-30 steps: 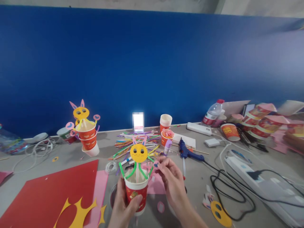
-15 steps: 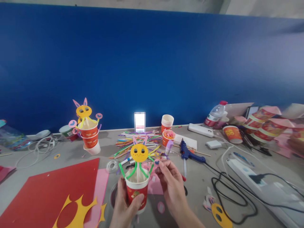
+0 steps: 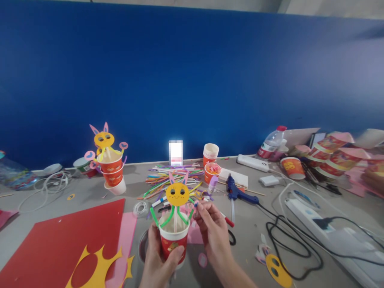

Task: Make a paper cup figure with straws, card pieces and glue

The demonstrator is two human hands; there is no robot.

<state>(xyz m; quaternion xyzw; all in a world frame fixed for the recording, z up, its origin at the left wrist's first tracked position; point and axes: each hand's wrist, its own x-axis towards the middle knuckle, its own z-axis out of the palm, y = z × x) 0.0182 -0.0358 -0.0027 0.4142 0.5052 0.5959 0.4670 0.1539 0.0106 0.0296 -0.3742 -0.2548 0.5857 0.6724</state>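
Note:
A red paper cup point(image 3: 174, 240) with a white rim is gripped low on its side by my left hand point(image 3: 162, 254). Out of it rise green pipe cleaners point(image 3: 154, 216) and a yellow paper face point(image 3: 177, 194) with pink ears. My right hand point(image 3: 213, 224) pinches a small pink paper disc point(image 3: 195, 205) with a blue mark, at the tip of the right-hand green pipe cleaner; fingers partly cover it. Whether disc and pipe cleaner touch, I cannot tell. Below lies another pink disc point(image 3: 203, 260) on the table.
A blue glue gun point(image 3: 240, 193) with a black cord lies to the right, near a white power strip point(image 3: 324, 236). Several pipe cleaners point(image 3: 162, 180) are heaped behind the cup. Red paper point(image 3: 69, 240) lies left, and finished stacked-cup figures point(image 3: 112, 168) stand beyond it.
My right hand has shifted slightly left, bringing the pink disc to the pipe cleaner's tip. My left hand still holds the cup, and the view has moved a little.

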